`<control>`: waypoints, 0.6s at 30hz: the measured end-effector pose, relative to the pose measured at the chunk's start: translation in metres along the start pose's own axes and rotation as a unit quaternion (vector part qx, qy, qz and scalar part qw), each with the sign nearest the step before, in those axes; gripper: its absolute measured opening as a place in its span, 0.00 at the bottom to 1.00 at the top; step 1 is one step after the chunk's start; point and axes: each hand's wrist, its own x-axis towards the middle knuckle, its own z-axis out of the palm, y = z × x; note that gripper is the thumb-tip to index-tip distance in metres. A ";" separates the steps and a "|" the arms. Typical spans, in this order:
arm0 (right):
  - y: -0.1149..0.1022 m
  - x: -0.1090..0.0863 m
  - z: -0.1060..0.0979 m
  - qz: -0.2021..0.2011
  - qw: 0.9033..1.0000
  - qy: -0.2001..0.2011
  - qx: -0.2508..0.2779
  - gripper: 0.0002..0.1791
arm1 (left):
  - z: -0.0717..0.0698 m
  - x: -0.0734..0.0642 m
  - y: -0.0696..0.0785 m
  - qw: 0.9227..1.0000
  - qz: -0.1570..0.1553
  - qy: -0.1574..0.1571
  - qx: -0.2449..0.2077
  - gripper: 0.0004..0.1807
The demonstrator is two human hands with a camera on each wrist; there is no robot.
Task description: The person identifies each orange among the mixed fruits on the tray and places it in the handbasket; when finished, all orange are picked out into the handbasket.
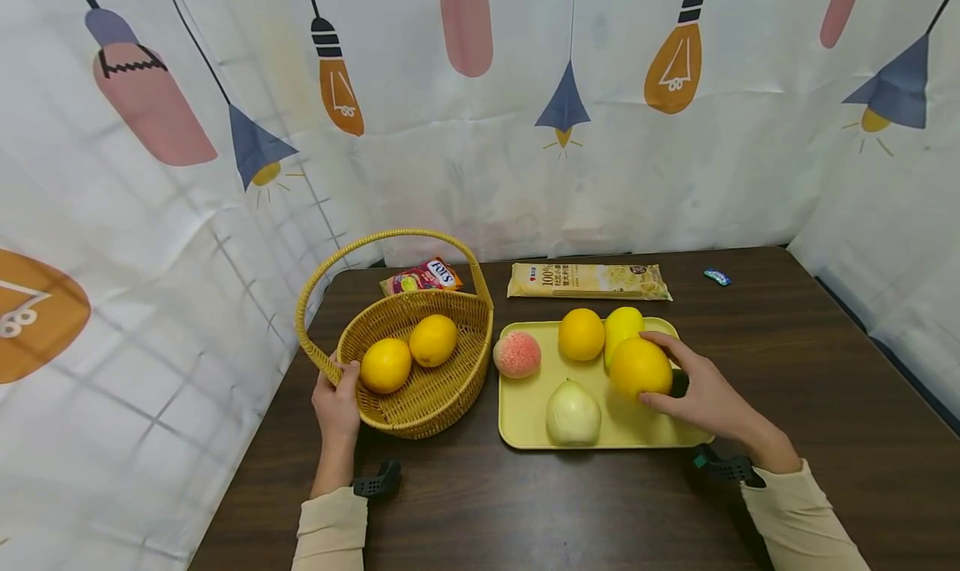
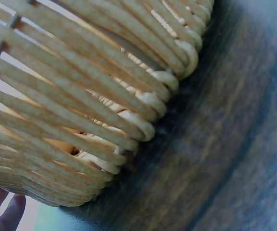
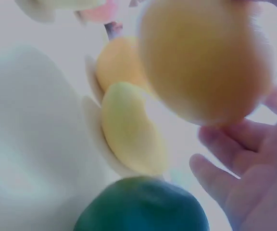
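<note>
My left hand [image 1: 337,404] grips the left rim of a woven yellow basket [image 1: 431,425] by the foot of its tall handle; two oranges [image 1: 386,366] lie inside. The basket's slatted side [image 2: 81,86] fills the left wrist view. Over the right part of a yellow tray [image 1: 517,413], my right hand [image 1: 708,392] holds another orange [image 1: 640,367] between thumb and fingers. Below it, the right wrist view shows a yellow mango-shaped fruit [image 3: 131,130] and a dark green round fruit [image 3: 143,207]. The tray also bears an orange [image 1: 581,334], a pink peach [image 1: 517,354] and a pale green pear-like fruit [image 1: 573,413].
Behind the basket lies a purple snack bag [image 1: 422,277]. A long yellow noodle packet [image 1: 588,281] lies behind the tray, and a small blue wrapped item [image 1: 717,277] is at the back right. A printed curtain [image 1: 495,171] hangs behind the dark table [image 1: 480,504].
</note>
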 end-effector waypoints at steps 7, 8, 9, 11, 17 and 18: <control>-0.010 0.006 0.003 -0.028 0.997 0.050 0.052 0.45 | -0.001 -0.010 0.018 1.000 -0.002 -0.010 0.002 0.27; -0.011 0.007 0.003 -0.034 0.996 0.054 0.058 0.45 | 0.000 -0.010 0.018 1.000 0.001 -0.011 0.000 0.27; -0.013 0.009 0.003 -0.041 0.995 0.058 0.064 0.45 | 0.000 -0.010 0.018 1.000 0.002 -0.011 -0.001 0.26; -0.016 0.012 0.004 -0.049 0.994 0.062 0.074 0.45 | 0.000 -0.009 0.019 1.000 0.004 -0.011 -0.001 0.25; -0.024 0.023 0.008 -0.066 0.992 0.061 0.089 0.46 | 0.000 -0.010 0.020 1.000 0.005 -0.010 -0.004 0.25; -0.025 0.025 0.009 -0.069 0.992 0.057 0.091 0.46 | 0.000 -0.010 0.020 1.000 0.005 -0.009 -0.004 0.26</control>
